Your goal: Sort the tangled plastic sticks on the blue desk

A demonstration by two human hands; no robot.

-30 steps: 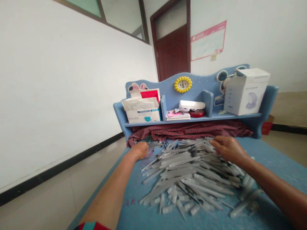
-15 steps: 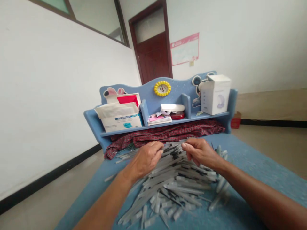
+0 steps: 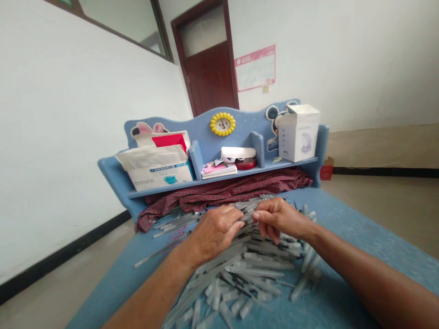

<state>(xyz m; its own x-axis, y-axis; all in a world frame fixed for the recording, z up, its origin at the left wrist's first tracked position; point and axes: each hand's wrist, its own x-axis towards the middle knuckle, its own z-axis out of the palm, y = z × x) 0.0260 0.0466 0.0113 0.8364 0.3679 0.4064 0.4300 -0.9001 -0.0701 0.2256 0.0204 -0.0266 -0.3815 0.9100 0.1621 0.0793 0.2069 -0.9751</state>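
Note:
A heap of pale translucent pens and pen parts (image 3: pixel 254 262), some with dark tips, covers the middle of the blue desk. Over its left side is my left hand (image 3: pixel 217 230), closed, with the fingers pressed together and pointing right. My right hand (image 3: pixel 279 219) faces it across a small gap, thumb and forefinger pinched and the other fingers curled under. Whatever either hand grips is too small and too much hidden among the pens behind to make out. Short caps (image 3: pixel 216 297) lie at the near edge of the heap.
Behind the pens, a red checked cloth (image 3: pixel 212 192) is stuffed below a blue shelf (image 3: pixel 161 187). On that shelf stand a mask box (image 3: pixel 161 176), a stack of papers (image 3: pixel 218 171), a red round case (image 3: pixel 246 164) and a white box (image 3: pixel 298 135). Loose pens (image 3: pixel 176 224) lie at left.
My hands have come closer together, the left moving right towards the right one. The view has turned a little, so the shelf and desk appear farther left.

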